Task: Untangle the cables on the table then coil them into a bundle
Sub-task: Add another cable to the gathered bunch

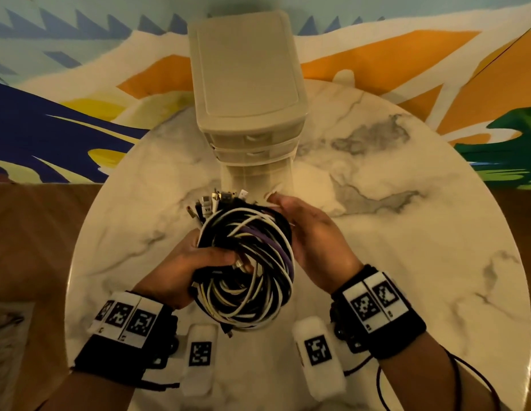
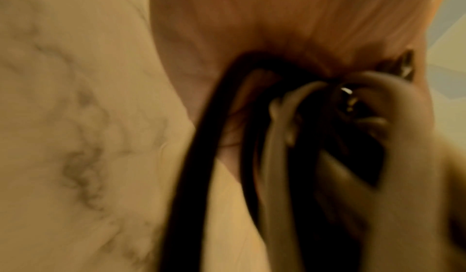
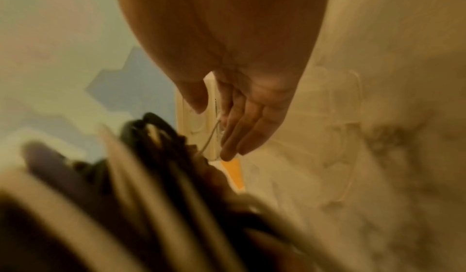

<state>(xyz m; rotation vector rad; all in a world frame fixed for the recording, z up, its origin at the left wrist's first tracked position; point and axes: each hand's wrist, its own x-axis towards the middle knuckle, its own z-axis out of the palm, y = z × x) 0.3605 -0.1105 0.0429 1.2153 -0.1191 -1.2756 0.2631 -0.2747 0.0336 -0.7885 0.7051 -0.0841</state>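
Above the marble table [image 1: 406,232], in front of the person, the coil of cables [image 1: 249,262] is held in the air between both hands. The left hand [image 1: 181,271] grips the left side of the coil, its fingers curled around the gathered strands, probably so that the loops cannot spring open. The right hand [image 1: 314,232] lies beside the right edge of the coil with straight, relaxed fingers; it seems to press the loops together and keep the ring in shape, but it holds nothing. The wrist views are blurred, so they add little.

The coil is an oval ring, and its long axis runs from the person toward the plastic drawer unit [image 1: 246,84]. The connector ends [image 1: 216,203] stick out together at the far side and point to the drawers. Judging from this, the coiling is almost finished.
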